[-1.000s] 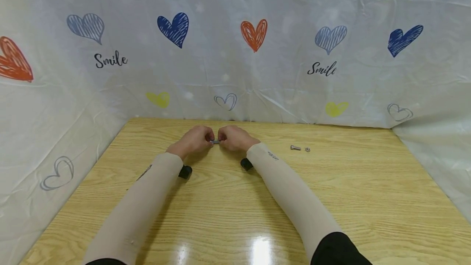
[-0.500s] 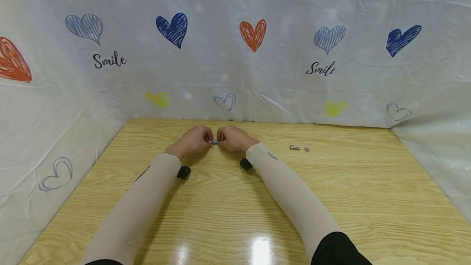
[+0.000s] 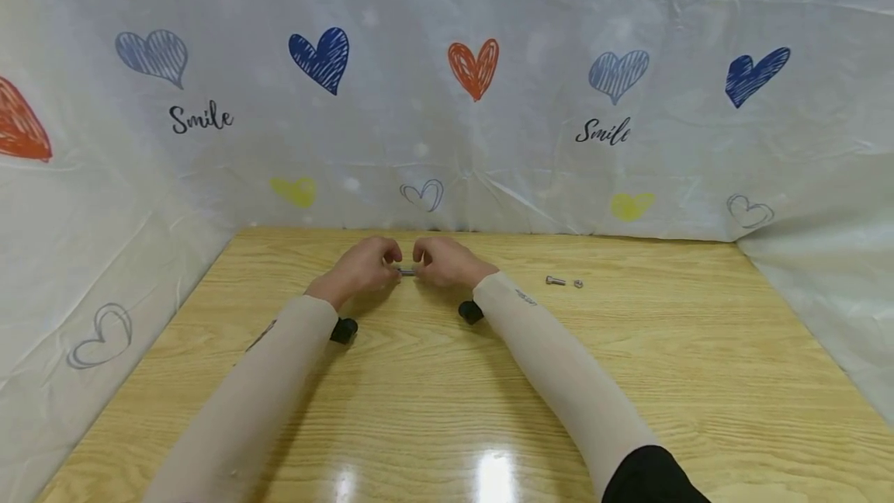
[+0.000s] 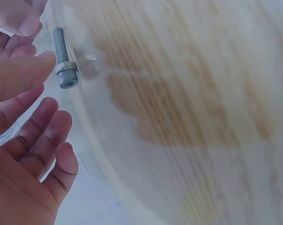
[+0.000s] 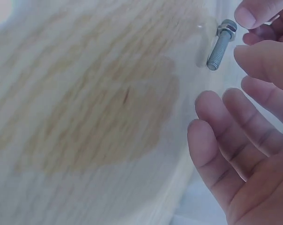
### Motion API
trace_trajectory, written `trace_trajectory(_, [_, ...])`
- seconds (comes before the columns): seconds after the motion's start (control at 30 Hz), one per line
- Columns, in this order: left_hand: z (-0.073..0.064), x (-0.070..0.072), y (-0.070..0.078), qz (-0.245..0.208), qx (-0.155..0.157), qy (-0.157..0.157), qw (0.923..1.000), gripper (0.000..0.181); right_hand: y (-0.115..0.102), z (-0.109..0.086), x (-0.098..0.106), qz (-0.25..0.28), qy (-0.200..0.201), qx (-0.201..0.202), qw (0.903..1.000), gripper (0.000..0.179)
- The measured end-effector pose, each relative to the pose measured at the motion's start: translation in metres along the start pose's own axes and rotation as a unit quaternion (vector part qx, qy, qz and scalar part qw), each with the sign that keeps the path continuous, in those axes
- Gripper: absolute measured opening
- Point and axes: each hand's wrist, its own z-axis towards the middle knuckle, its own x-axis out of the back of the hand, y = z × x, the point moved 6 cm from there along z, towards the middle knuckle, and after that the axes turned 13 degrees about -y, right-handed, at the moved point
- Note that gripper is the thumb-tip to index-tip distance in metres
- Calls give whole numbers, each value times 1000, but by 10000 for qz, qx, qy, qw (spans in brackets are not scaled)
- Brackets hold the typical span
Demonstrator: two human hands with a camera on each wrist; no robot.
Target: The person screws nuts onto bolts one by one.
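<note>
A grey metal bolt (image 3: 407, 272) lies on the tabletop between my two hands, with a hex nut (image 4: 65, 66) on it close against its head. My left hand (image 3: 362, 266) is at the head end, its thumb beside the nut and fingers loosely bent. At the threaded end is my right hand (image 3: 449, 262), also with relaxed, parted fingers. Small gaps show between the bolt (image 5: 219, 51) and the fingertips in the right wrist view. Neither hand grips it.
To the right on the wooden table (image 3: 489, 379) lie a second bolt (image 3: 556, 281) and a loose nut (image 3: 578, 283). Behind the table's far edge hangs a white sheet (image 3: 524, 169) printed with hearts and "Smile".
Both hands pinched the bolt between them earlier. Their fingers have since parted, the bolt rests on the table, and the right hand has drawn slightly to the right.
</note>
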Motion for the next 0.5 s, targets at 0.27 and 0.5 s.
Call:
trace_trajectory(0.27, [-1, -1, 11, 72, -86, 109, 9999, 23, 4, -13, 6, 174, 158, 64, 9997, 23])
trace_trajectory(0.5, [-2, -1, 33, 319, -432, 224, 9983, 24, 7, -29, 10, 249, 381, 248, 9987, 23])
